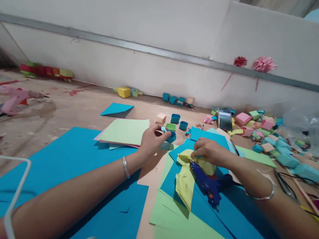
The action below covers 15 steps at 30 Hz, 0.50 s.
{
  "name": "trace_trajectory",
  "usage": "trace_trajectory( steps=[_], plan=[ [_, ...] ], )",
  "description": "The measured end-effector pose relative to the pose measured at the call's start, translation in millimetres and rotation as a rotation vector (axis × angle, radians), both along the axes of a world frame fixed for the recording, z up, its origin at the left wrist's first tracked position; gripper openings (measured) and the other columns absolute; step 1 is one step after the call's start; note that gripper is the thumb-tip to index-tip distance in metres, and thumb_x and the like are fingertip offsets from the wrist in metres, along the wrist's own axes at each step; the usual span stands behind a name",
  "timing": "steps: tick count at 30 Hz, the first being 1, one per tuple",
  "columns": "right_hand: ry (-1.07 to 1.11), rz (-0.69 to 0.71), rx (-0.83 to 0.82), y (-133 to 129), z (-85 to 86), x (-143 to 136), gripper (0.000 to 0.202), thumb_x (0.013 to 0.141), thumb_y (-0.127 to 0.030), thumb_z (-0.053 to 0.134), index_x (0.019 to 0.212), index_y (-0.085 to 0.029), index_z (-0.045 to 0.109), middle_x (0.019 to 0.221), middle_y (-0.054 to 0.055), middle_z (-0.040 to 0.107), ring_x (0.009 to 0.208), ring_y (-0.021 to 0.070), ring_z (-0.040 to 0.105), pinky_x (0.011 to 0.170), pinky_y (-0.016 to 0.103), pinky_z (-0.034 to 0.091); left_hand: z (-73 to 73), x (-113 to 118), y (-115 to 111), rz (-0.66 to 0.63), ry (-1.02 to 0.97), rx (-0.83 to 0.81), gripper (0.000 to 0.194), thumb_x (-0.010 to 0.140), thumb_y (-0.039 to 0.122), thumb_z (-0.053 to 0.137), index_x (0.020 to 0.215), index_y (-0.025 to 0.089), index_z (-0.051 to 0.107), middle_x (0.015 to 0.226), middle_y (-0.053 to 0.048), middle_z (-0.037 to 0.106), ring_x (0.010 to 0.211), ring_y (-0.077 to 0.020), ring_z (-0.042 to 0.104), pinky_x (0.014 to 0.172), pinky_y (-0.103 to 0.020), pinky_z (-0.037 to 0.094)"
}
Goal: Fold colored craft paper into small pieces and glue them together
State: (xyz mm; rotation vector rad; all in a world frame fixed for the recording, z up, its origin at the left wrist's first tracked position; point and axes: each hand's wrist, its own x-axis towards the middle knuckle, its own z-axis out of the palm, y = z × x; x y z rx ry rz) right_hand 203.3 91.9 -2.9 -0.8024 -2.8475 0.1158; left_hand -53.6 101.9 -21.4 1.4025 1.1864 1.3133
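Note:
My left hand (155, 138) reaches to the middle of the table, its thumb and fingers pinched on a small light blue paper piece (163, 129). Just beyond its thumb is a small blue paper box (171, 136). Behind it sit a green box (171, 127) and two more blue boxes (175, 118). My right hand (207, 151) is closed over crumpled yellow paper (185, 183), close to the nozzle of a dark blue glue gun (205, 183); what its fingertips hold is hidden. The glue gun lies on blue and green paper sheets.
Blue sheets (91, 158) spread at the left, beside a stack of pale sheets (128, 131). A pink glue gun (15, 98) lies far left. Many paper boxes (287, 159), a phone (225, 119) and clear plastic (312, 128) are at the right. A wall (152, 71) stands behind.

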Motion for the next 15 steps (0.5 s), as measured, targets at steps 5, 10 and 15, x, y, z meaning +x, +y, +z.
trace_trajectory(
  steps=[5, 10, 15],
  plan=[
    [-0.039, -0.037, 0.022, 1, -4.9, -1, 0.030, 0.078, -0.004, 0.061, 0.089, -0.027, 0.077, 0.079, 0.004, 0.064, 0.075, 0.0160, 0.053, 0.068, 0.028, 0.036, 7.5, 3, -7, -0.026, 0.069, 0.135, 0.023, 0.074, 0.037, 0.071, 0.086, 0.018, 0.066, 0.077, -0.003, 0.064, 0.063, -0.0131, 0.056, 0.054, -0.024, 0.042],
    [-0.061, -0.123, 0.017, -6, -7.2, -5, 0.039, 0.075, 0.001, 0.052, 0.090, -0.025, 0.077, 0.084, 0.006, 0.065, 0.079, 0.0177, 0.056, 0.066, 0.028, 0.040, 19.8, 6, -20, -0.314, 0.157, 0.320, 0.018, 0.085, 0.034, 0.060, 0.093, 0.020, 0.067, 0.098, -0.006, 0.067, 0.089, -0.0187, 0.061, 0.077, -0.031, 0.047],
    [-0.016, -0.179, -0.009, -20, -3.9, 1, 0.056, 0.071, 0.007, 0.041, 0.109, -0.022, 0.070, 0.108, 0.008, 0.066, 0.098, 0.0199, 0.060, 0.080, 0.031, 0.049, 13.6, 7, -26, -0.562, 0.256, 0.225, 0.018, 0.088, 0.036, 0.054, 0.084, 0.021, 0.063, 0.083, -0.006, 0.064, 0.075, -0.0187, 0.058, 0.065, -0.030, 0.045]
  ],
)
